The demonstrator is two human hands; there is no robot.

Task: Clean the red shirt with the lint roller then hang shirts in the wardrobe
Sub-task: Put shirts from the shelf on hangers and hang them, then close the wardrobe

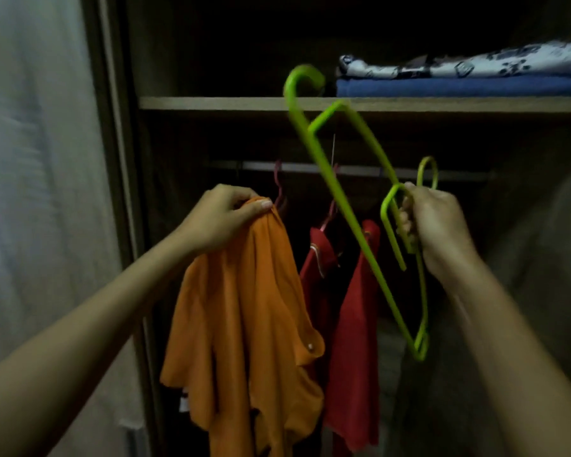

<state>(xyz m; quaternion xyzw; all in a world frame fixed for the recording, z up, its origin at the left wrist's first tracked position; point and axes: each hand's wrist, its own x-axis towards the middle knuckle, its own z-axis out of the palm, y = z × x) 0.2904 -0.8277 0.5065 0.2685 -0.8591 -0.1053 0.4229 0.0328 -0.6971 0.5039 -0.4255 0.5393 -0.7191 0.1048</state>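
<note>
- Your left hand (225, 212) gripped the orange shirt (244, 324) bunched at its top.
- Your right hand (439, 225) closed around green hangers (343, 206).
- The red shirt (353, 341) hung on the wardrobe rail (310, 168), under the shelf (211, 103) holding folded clothes (459, 77) toward its right end.

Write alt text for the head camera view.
In front of an open wardrobe, the left hand holds up an orange shirt and the right hand grips green hangers. A red shirt hangs from the rail behind; folded clothes lie on the shelf above.

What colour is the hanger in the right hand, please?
Lime green hanger, in the head view.
</note>
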